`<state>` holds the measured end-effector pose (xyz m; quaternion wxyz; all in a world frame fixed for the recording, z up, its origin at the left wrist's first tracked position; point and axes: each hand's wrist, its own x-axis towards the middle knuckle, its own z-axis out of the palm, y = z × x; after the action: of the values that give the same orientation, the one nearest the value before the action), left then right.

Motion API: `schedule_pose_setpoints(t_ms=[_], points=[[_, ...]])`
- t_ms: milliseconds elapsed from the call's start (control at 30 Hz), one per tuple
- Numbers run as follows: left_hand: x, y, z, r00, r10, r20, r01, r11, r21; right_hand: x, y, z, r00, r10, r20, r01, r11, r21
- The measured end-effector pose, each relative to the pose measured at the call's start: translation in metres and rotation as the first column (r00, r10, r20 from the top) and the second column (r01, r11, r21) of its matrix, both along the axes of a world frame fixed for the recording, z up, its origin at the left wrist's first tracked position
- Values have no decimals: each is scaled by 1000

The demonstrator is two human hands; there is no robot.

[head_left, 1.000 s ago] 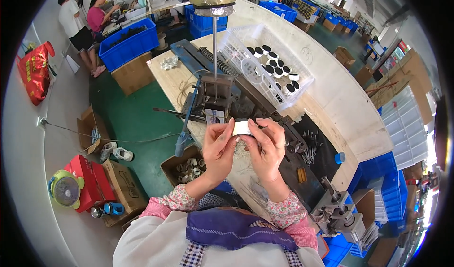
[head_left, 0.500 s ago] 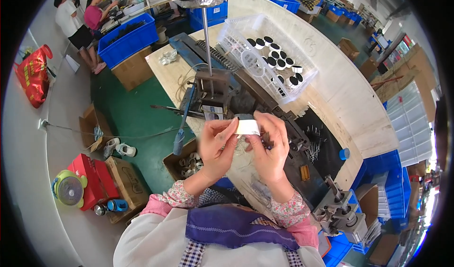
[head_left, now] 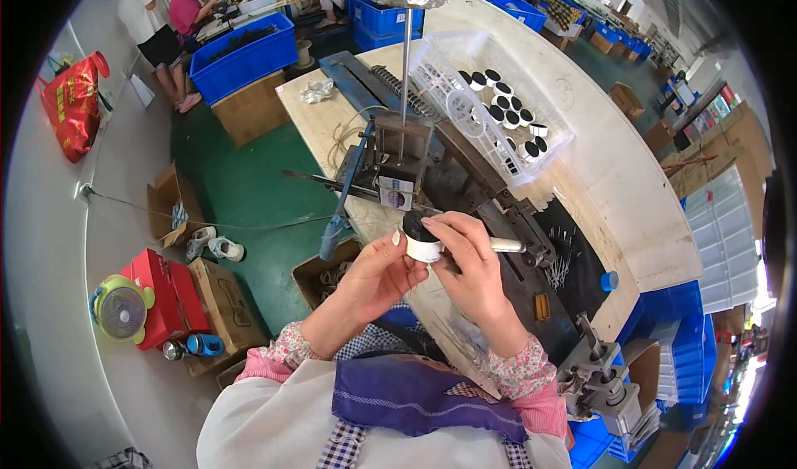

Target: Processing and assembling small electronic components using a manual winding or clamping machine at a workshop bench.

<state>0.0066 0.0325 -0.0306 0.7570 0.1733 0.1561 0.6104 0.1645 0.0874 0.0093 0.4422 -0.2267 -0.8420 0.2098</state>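
Black-topped white cylinder (head_left: pixel 422 251), short and round, is held between my two hands, on my side of the metal machine (head_left: pixel 402 145) that stands on the wooden counter (head_left: pixel 309 116). My left hand (head_left: pixel 365 276) has its thumb against the left of the white side, its fingers curled in below; my right hand (head_left: pixel 473 266) lays its fingertips on the black top and bends its thumb toward the lower side, so both pinch the cylinder. Floral cuffs (head_left: pixel 523 369) with pink sleeves cover my forearms. To the right of the machine and a little beyond it, a clear plastic basket (head_left: pixel 466 114) holds a group of similar white pieces with black tops (head_left: pixel 512 119). Farther right of the machine and nearer to me, thin metal pins (head_left: pixel 563 261) lie on a black mat, with a small blue cap (head_left: pixel 609 281) and a yellowish block (head_left: pixel 542 306) near them. At the machine's left, a lever with a blue handle (head_left: pixel 332 236) slants down toward me, and below that is an open cardboard box (head_left: pixel 305 276). Well apart to the machine's left, past the green floor (head_left: pixel 241 183), two people are beside a large blue bin (head_left: pixel 242 62), one in white, the other in pink.
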Motion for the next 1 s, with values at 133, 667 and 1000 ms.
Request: schedule_pose_setpoints(t_ms=[133, 667, 1000], points=[[-15, 5, -5, 962, 266, -56, -270, 959, -84, -2, 4, 7, 971, 75, 229, -64, 996, -57], [-45, 50, -19, 825, 537, -177, -531, 843, 82, -96, 110, 85, 972, 94, -217, -167, 921, -352], [-42, 51, -20, 792, 567, -227, -573, 818, 43, -107, 115, 98, 901, 53, -431, -245, 880, -406]])
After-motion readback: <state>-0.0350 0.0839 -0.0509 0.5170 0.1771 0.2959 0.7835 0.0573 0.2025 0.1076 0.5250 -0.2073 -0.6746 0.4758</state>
